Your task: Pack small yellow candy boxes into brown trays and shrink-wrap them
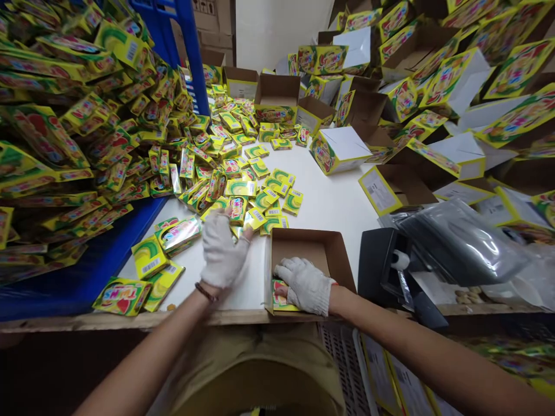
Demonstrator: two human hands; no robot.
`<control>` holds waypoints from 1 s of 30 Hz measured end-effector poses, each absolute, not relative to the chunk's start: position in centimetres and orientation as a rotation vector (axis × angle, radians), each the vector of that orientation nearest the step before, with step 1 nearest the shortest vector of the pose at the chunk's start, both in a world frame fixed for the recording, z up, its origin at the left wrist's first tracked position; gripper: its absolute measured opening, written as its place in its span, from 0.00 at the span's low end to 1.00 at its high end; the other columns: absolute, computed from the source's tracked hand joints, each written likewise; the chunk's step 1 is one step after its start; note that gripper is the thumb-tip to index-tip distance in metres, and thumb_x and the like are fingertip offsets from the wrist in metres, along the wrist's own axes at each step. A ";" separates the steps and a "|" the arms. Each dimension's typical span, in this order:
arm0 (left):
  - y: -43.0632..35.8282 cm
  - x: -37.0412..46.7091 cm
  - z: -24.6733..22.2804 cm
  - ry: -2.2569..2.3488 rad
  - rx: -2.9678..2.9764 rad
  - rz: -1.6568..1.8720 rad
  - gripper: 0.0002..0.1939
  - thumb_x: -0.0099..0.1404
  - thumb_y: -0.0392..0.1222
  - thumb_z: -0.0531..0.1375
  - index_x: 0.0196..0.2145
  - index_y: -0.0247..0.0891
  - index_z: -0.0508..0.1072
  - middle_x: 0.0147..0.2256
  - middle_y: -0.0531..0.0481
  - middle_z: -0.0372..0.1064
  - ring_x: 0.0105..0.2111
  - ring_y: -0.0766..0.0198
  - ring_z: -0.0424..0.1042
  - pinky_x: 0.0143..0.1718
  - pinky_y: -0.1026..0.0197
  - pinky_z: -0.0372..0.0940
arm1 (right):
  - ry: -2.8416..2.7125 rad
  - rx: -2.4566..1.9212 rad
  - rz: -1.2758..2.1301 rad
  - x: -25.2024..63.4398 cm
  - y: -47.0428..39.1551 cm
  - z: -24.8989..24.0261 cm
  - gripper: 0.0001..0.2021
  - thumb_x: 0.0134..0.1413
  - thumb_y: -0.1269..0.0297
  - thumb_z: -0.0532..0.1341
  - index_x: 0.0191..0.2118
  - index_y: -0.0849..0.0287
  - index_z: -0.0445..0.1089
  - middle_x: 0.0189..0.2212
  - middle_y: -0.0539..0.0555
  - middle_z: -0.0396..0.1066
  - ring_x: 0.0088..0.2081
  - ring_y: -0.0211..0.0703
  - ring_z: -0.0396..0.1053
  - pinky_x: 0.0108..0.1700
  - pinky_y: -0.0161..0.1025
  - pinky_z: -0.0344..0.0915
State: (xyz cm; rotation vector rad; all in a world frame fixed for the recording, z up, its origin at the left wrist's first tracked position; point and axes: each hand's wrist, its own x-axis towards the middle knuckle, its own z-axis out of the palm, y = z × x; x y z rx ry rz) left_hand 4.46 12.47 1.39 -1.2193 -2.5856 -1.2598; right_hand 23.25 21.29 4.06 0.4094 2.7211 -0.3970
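My left hand (223, 248), in a white glove with bare thumb tip, reaches into the near edge of a heap of small yellow-green packs (264, 199). Its thumb and fingers close about one small pack (237, 209) with red and white print. My right hand (303, 283), gloved too, is inside an open brown-lined carton (338, 254) at the table's front edge. Its fingers curl over small packs (280, 299) in the carton's near left corner, its thumb against them. The fingers partly hide those packs. Several loose packs (150, 257) lie left of my left hand.
A blue crate (130, 237) piled high with packs stands at left. Open display cartons (338, 150) are stacked at the back and right. Right of the carton sit a black tape dispenser (377, 266) and clear plastic bags (463, 242). The white table (321, 205) has a wooden front edge.
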 end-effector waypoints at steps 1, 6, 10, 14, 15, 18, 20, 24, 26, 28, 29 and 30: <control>13.2 2.8 1.9 -2.649 -1.168 -1.160 0.36 0.60 0.58 0.60 0.57 0.28 0.65 0.59 0.27 0.61 0.63 0.39 0.57 0.64 0.41 0.54 | 2.719 0.405 -0.404 23.2 21.4 4.4 0.18 0.63 0.53 0.59 0.50 0.62 0.71 0.45 0.62 0.70 0.45 0.53 0.68 0.45 0.47 0.63; 14.3 -1.8 2.3 -2.800 -1.230 -1.217 0.23 0.62 0.54 0.57 0.47 0.34 0.73 0.45 0.38 0.74 0.50 0.47 0.72 0.53 0.47 0.66 | 2.907 0.519 -0.770 22.0 23.4 6.7 0.07 0.61 0.62 0.60 0.41 0.59 0.72 0.38 0.56 0.73 0.42 0.47 0.69 0.46 0.44 0.65; 12.2 0.0 3.0 -2.351 -1.395 -1.561 0.25 0.64 0.53 0.58 0.53 0.34 0.70 0.48 0.41 0.73 0.49 0.53 0.73 0.54 0.50 0.67 | 3.199 0.895 -1.431 18.6 26.0 8.5 0.20 0.59 0.62 0.59 0.56 0.60 0.65 0.48 0.59 0.69 0.41 0.43 0.69 0.44 0.43 0.68; 11.6 1.9 3.2 -2.030 -1.759 -1.445 0.32 0.63 0.54 0.62 0.60 0.37 0.63 0.56 0.39 0.68 0.55 0.50 0.68 0.59 0.46 0.63 | 2.854 0.979 -1.762 14.7 28.5 9.7 0.22 0.54 0.60 0.62 0.55 0.61 0.69 0.39 0.54 0.72 0.35 0.40 0.69 0.40 0.40 0.70; 11.8 1.9 2.8 -2.027 -1.795 -1.383 0.37 0.60 0.56 0.64 0.62 0.36 0.61 0.57 0.37 0.66 0.58 0.47 0.66 0.60 0.44 0.61 | 2.807 1.005 -1.750 14.2 29.0 9.9 0.21 0.53 0.62 0.61 0.52 0.62 0.71 0.38 0.54 0.72 0.35 0.40 0.69 0.40 0.40 0.71; 12.7 0.9 1.0 -2.180 -1.844 -1.205 0.34 0.57 0.54 0.66 0.57 0.35 0.68 0.54 0.34 0.68 0.56 0.43 0.67 0.58 0.40 0.62 | 2.829 1.121 -1.647 14.3 29.7 10.0 0.23 0.50 0.65 0.61 0.53 0.63 0.73 0.40 0.56 0.73 0.38 0.43 0.70 0.42 0.43 0.71; 12.9 0.1 0.2 -2.332 -1.810 -1.273 0.20 0.60 0.49 0.64 0.47 0.37 0.76 0.50 0.37 0.72 0.51 0.46 0.70 0.56 0.42 0.63 | 2.860 1.053 -1.598 15.2 29.7 9.9 0.24 0.49 0.64 0.62 0.55 0.62 0.72 0.43 0.56 0.74 0.41 0.45 0.71 0.44 0.44 0.71; 12.2 -0.2 0.9 -2.506 -1.525 -1.869 0.20 0.63 0.54 0.60 0.45 0.37 0.77 0.46 0.41 0.75 0.48 0.52 0.72 0.54 0.47 0.65 | 3.080 0.691 -1.445 15.8 28.9 9.5 0.13 0.50 0.66 0.62 0.43 0.59 0.76 0.41 0.55 0.73 0.45 0.46 0.69 0.50 0.46 0.67; 11.7 0.2 2.2 -2.498 -1.495 -2.203 0.23 0.67 0.57 0.55 0.46 0.37 0.77 0.45 0.43 0.76 0.46 0.55 0.73 0.52 0.50 0.68 | 3.220 0.547 -1.376 14.9 28.2 9.1 0.07 0.49 0.68 0.61 0.35 0.59 0.73 0.40 0.56 0.71 0.45 0.47 0.68 0.51 0.46 0.66; 11.3 0.6 3.4 -2.431 -1.448 -2.686 0.24 0.68 0.58 0.54 0.48 0.36 0.76 0.45 0.43 0.76 0.45 0.56 0.74 0.50 0.51 0.69 | 3.233 0.506 -1.391 13.4 27.5 8.6 0.02 0.49 0.68 0.60 0.32 0.58 0.68 0.39 0.55 0.68 0.42 0.45 0.66 0.47 0.44 0.66; 11.1 0.8 4.0 -2.380 -1.369 -2.937 0.25 0.67 0.58 0.55 0.50 0.36 0.75 0.45 0.43 0.76 0.45 0.55 0.74 0.50 0.51 0.69 | 3.177 0.519 -1.430 12.7 27.2 8.3 0.02 0.50 0.67 0.60 0.31 0.58 0.66 0.37 0.54 0.67 0.39 0.43 0.66 0.44 0.42 0.66; 10.8 0.9 4.4 -2.354 -1.272 -3.103 0.26 0.66 0.58 0.56 0.51 0.36 0.74 0.45 0.43 0.76 0.45 0.55 0.75 0.50 0.50 0.69 | 3.102 0.546 -1.473 12.0 26.8 8.1 0.02 0.51 0.67 0.59 0.32 0.58 0.64 0.35 0.53 0.66 0.36 0.41 0.65 0.40 0.40 0.66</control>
